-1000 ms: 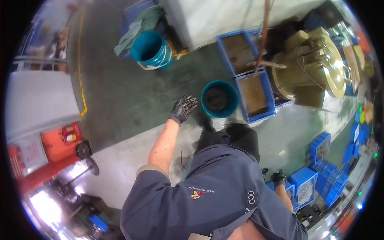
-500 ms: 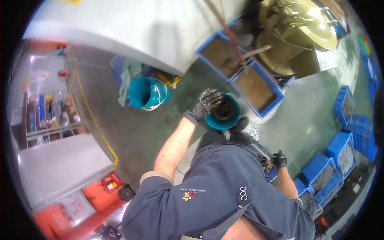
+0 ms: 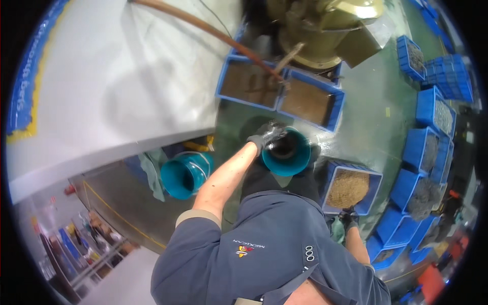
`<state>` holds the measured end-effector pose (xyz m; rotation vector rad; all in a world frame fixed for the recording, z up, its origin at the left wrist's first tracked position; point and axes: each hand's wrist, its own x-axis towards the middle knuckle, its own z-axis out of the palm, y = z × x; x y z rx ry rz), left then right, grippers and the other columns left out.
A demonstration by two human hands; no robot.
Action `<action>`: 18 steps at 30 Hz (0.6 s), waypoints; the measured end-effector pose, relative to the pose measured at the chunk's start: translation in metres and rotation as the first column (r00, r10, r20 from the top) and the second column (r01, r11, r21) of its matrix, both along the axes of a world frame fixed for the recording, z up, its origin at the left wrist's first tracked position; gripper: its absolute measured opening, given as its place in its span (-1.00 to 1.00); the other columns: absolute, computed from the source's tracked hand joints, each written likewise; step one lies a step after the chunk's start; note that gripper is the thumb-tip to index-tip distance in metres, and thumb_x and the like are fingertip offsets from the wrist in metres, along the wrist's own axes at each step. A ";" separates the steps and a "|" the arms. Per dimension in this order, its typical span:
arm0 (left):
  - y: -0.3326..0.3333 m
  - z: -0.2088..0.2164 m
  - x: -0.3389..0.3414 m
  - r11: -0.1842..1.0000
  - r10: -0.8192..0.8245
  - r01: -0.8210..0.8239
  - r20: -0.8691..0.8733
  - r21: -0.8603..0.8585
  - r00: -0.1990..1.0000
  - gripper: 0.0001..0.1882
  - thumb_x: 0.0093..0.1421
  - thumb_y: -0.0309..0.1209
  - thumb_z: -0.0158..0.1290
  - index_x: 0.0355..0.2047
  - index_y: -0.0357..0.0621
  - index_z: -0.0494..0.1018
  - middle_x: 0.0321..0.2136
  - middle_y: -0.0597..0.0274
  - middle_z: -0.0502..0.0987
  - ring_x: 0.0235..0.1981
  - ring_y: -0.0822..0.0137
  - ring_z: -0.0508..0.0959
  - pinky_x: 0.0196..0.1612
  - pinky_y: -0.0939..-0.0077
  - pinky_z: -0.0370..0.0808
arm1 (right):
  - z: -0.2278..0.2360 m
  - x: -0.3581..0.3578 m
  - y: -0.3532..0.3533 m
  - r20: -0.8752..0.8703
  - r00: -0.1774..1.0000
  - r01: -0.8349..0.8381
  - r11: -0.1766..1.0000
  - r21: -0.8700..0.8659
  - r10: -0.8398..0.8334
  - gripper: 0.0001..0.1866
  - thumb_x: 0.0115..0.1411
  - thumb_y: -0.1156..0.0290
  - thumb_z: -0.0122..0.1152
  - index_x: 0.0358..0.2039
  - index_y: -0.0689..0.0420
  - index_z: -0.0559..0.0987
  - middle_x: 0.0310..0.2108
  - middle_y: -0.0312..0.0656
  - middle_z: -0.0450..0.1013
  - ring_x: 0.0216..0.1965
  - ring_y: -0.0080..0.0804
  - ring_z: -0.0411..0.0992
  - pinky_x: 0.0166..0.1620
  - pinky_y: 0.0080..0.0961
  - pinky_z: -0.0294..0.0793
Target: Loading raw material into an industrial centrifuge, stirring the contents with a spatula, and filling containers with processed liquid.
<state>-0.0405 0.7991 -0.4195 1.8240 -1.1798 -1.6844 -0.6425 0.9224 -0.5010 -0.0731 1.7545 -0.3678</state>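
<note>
A teal bucket (image 3: 298, 158) stands upright between my feet, with something dark inside. My left hand (image 3: 272, 135), in a dark glove, is at its upper left rim, fingers stretched out and slightly blurred. At my right side sits a blue crate (image 3: 376, 187) of tan granular material (image 3: 349, 188). My right hand (image 3: 349, 217), also gloved in black, is closed over the crate's near rim, with the fingertips on the inner side. Part of that grip is too small to make out.
Two blue bins (image 3: 278, 99) with brown contents stand ahead, beside a yellowish machine (image 3: 310, 43). A brown pole (image 3: 203, 28) slants above them. Another teal bucket (image 3: 175, 178) stands left, near a pale wall (image 3: 127, 107). Several blue crates (image 3: 406, 188) line the right side.
The view has swung, so the bins and crates sit higher and further left. The granule-filled crate now shows fully, with my right hand at its rim. My left hand stays by the bucket.
</note>
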 end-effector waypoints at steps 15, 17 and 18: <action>-0.100 -0.082 0.104 0.810 -0.327 0.586 0.827 -0.004 0.457 -0.69 0.14 -0.20 -0.04 -0.16 0.03 0.54 -0.17 0.00 0.56 -0.16 0.03 0.57 -0.10 0.13 0.48 | 0.012 0.123 0.202 0.096 0.884 0.455 0.889 0.052 -0.458 -0.40 0.20 -0.18 0.00 -0.32 0.23 0.44 -0.62 -0.09 0.41 -0.63 -0.16 0.37 -0.55 -0.31 0.35; -0.134 -0.055 0.108 0.731 -0.100 0.657 0.923 -0.186 0.372 -0.72 0.14 -0.24 -0.04 -0.23 -0.02 0.57 -0.23 0.01 0.58 -0.17 0.04 0.57 -0.11 0.15 0.49 | 0.024 0.141 0.228 0.066 0.841 0.530 0.842 0.099 -0.537 -0.40 0.19 -0.19 0.01 -0.32 0.23 0.43 -0.63 -0.11 0.39 -0.62 -0.18 0.35 -0.53 -0.32 0.34; -0.157 -0.045 0.115 0.716 -0.117 0.674 0.920 -0.181 0.373 -0.72 0.14 -0.24 -0.04 -0.23 -0.02 0.57 -0.23 0.01 0.58 -0.17 0.04 0.57 -0.11 0.15 0.49 | 0.026 0.153 0.242 0.044 0.803 0.584 0.800 0.136 -0.594 -0.39 0.18 -0.20 0.02 -0.31 0.23 0.43 -0.64 -0.14 0.37 -0.62 -0.19 0.34 -0.51 -0.32 0.33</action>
